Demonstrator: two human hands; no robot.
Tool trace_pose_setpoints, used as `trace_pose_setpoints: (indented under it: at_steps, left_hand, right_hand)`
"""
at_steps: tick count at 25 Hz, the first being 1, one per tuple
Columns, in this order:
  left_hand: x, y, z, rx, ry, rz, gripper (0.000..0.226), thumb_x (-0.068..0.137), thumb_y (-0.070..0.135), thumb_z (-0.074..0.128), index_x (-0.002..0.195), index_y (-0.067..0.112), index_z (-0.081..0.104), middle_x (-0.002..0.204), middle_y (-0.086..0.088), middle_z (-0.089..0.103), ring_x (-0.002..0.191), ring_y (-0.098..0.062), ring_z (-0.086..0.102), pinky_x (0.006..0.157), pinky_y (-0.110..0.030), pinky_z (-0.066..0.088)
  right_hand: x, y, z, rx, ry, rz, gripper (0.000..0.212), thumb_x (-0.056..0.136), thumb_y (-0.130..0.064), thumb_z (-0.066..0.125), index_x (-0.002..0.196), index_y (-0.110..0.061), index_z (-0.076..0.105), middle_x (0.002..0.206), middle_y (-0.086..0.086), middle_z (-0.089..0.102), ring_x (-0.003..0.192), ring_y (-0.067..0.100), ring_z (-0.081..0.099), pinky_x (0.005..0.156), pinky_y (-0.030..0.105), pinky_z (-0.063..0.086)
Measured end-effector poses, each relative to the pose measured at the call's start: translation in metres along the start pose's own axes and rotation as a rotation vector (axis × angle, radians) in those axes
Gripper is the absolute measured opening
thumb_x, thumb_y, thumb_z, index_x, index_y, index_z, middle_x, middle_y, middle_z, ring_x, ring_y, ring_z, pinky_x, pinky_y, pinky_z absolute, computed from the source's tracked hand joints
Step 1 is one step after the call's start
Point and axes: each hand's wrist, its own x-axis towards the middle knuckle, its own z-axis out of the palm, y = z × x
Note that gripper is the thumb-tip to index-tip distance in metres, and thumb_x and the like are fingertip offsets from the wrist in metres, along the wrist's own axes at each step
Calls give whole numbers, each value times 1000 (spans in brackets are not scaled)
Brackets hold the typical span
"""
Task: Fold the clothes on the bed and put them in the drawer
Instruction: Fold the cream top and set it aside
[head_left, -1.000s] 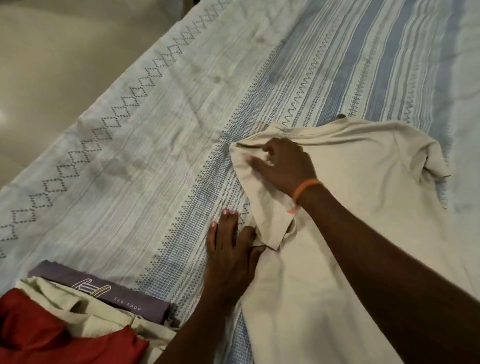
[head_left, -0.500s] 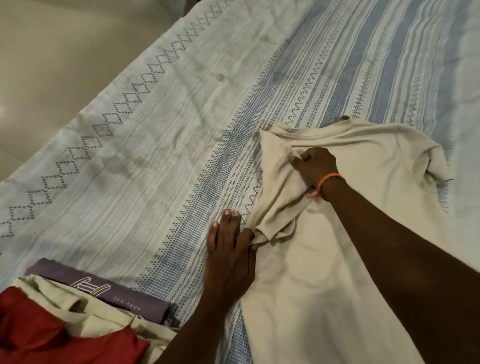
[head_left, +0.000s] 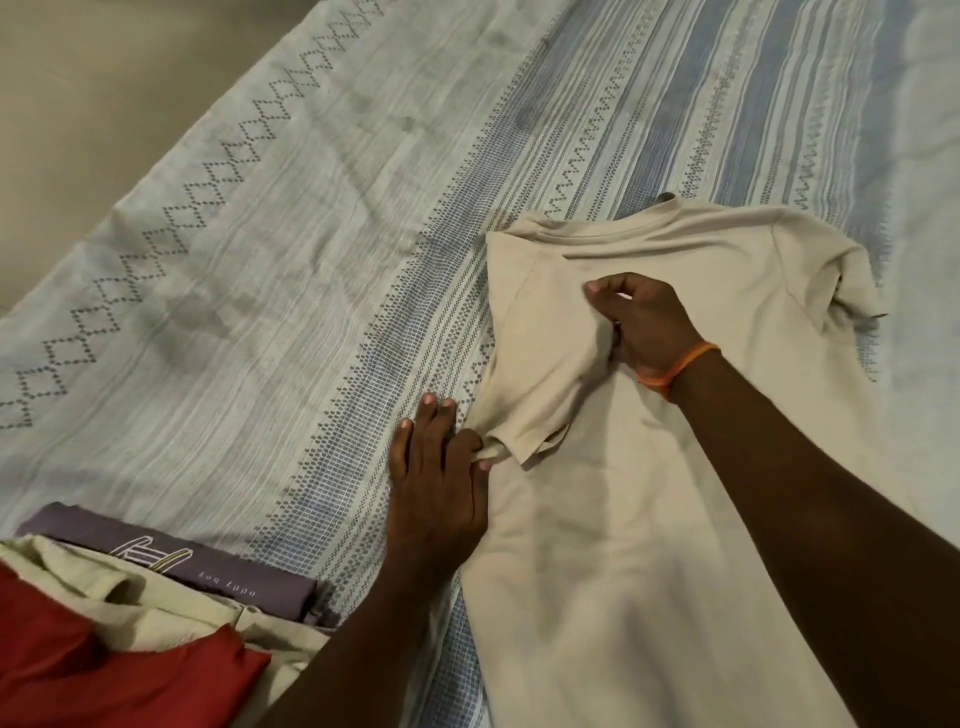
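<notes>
Right hand (head_left: 641, 327) grip pinching beige shirt (head_left: 613, 519) sleeve; left hand (head_left: 436, 467) flat, fingers spread.

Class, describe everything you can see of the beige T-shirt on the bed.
The beige T-shirt is plain, soft-looking knit, lying mostly flat on the striped bedsheet, neckline away from the camera. Its near sleeve is folded inward over the body; the far sleeve lies crumpled. The right hand grips fabric on the chest, and the left hand pins the folded sleeve's edge.
</notes>
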Motion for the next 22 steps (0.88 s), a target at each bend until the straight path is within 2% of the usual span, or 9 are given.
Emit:
trace_pose_setpoints:
  at_steps: [2, 4, 6, 8, 11, 13, 18, 20, 22]
  left_hand:
    - [0, -1, 0, -1, 7, 1, 17, 92, 17, 54, 104, 10, 64, 140, -16, 50, 144, -31, 30, 115, -53, 25]
    - [0, -1, 0, -2, 8, 0, 18, 93, 18, 53, 104, 10, 63, 140, -16, 50, 144, -31, 30, 116, -52, 24]
    - [0, -1, 0, -6, 6, -6, 19, 94, 20, 51, 104, 10, 63, 140, -16, 50, 144, -31, 30, 116, -52, 24]
    - [1, -1, 1, -2, 6, -4, 19, 94, 20, 52, 105, 10, 64, 139, -16, 50, 144, -31, 30, 116, -52, 24]
    - [-1, -3, 3, 10, 7, 5, 20, 94, 20, 52, 106, 10, 64, 140, -18, 50, 144, -33, 30, 115, -54, 24]
    - [-2, -4, 4, 20, 10, 27, 19, 95, 20, 50, 106, 11, 63, 139, -20, 50, 144, -35, 30, 114, -56, 24]
    - [-1, -5, 5, -16, 60, 28, 15, 92, 18, 57, 106, 13, 52, 136, -19, 53, 142, -35, 33, 111, -57, 28]
    - [-2, -5, 4, -51, 79, 30, 16, 92, 16, 58, 105, 13, 51, 131, -18, 55, 141, -35, 35, 111, -57, 29]
    - [-3, -6, 4, -79, 108, 47, 16, 89, 12, 61, 102, 10, 52, 120, -18, 57, 135, -37, 42, 109, -57, 32]
  right_hand:
    - [4, 5, -5, -605, 1, -67, 34, 91, -39, 64, 81, -7, 66, 80, 8, 63, 73, 24, 56, 67, 31, 41]
    - [-1, 5, -13, -900, 30, -35, 55, 91, -54, 56, 67, -5, 60, 68, 9, 58, 74, 28, 54, 68, 31, 38]
    - [-7, 1, -24, -883, 64, 71, 65, 89, -65, 49, 59, -9, 53, 64, 10, 58, 75, 32, 59, 70, 33, 43]
    - [-12, 0, -28, -912, 163, 81, 61, 87, -69, 48, 68, -12, 57, 78, 11, 64, 87, 34, 62, 78, 37, 48]
    - [-10, -1, -8, -886, 291, -232, 35, 87, -52, 61, 88, -18, 61, 89, 2, 66, 96, 28, 61, 87, 41, 47]
    - [3, -10, 14, -748, 212, -366, 27, 84, -43, 68, 91, -18, 61, 86, 0, 61, 91, 24, 61, 84, 37, 46]
    - [46, -40, 44, -817, -40, -154, 38, 83, -31, 74, 57, -18, 49, 60, 3, 49, 61, 13, 49, 58, 26, 35]
    - [56, -48, 45, -599, -34, -110, 38, 85, -22, 74, 57, -20, 48, 56, -3, 45, 45, -1, 42, 47, 15, 34]
    - [61, -52, 50, -385, -15, -126, 29, 86, -16, 73, 63, -16, 56, 60, -1, 52, 47, -2, 47, 53, 15, 42]
